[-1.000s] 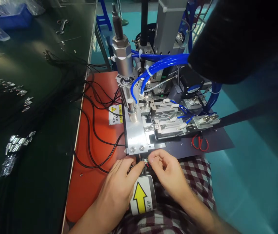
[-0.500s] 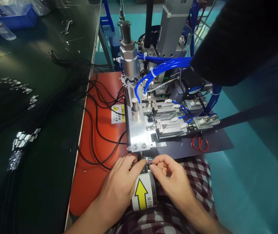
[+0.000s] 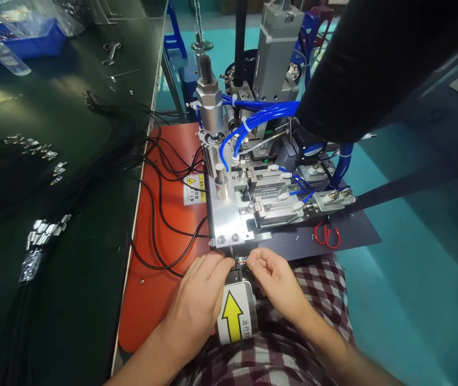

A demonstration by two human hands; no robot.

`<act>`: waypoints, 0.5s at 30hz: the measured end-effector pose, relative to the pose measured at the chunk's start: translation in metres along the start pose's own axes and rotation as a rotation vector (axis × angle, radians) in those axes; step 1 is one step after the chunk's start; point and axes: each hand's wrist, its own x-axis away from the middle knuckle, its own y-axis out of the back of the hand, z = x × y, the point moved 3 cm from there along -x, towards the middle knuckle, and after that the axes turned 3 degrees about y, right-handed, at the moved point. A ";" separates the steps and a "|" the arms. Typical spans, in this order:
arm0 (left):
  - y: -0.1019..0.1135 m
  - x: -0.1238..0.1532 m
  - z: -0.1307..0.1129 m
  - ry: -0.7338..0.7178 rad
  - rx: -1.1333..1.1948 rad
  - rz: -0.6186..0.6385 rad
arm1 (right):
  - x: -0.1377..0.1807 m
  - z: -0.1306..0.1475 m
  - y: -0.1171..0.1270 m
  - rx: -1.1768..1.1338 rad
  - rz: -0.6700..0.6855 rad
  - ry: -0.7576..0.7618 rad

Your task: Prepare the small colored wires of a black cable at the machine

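Note:
At the front of a metal machine [image 3: 223, 220], my left hand [image 3: 200, 295] lies with its fingers closed around the end of a black cable [image 3: 172, 272], whose held part is hidden under it. Thin coloured wires [image 3: 242, 262], one of them red, come out past my left thumb. My right hand [image 3: 273, 281] pinches the tips of these wires between thumb and forefinger, its other fingers curled. Just below the wires sits a dark fixture [image 3: 235, 275], and nearer to me is a white label with a yellow arrow [image 3: 232, 316].
Red-handled scissors [image 3: 327, 236] lie on the dark plate to the right. Several black cables cross the red base plate [image 3: 164, 316]. Bundled cables with metal connectors [image 3: 46, 233], a wrench [image 3: 112, 53] and a blue bin [image 3: 42, 45] are on the left table. A thick black tube [image 3: 357, 69] hangs at upper right.
My right thumb and forefinger have drawn together on the wires, which now lie straighter between the hands. The left hand stays by the fixture. The view has shifted slightly.

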 end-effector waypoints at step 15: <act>0.003 0.003 -0.014 -0.103 -0.389 -0.005 | -0.005 0.009 -0.010 -0.170 0.014 -0.069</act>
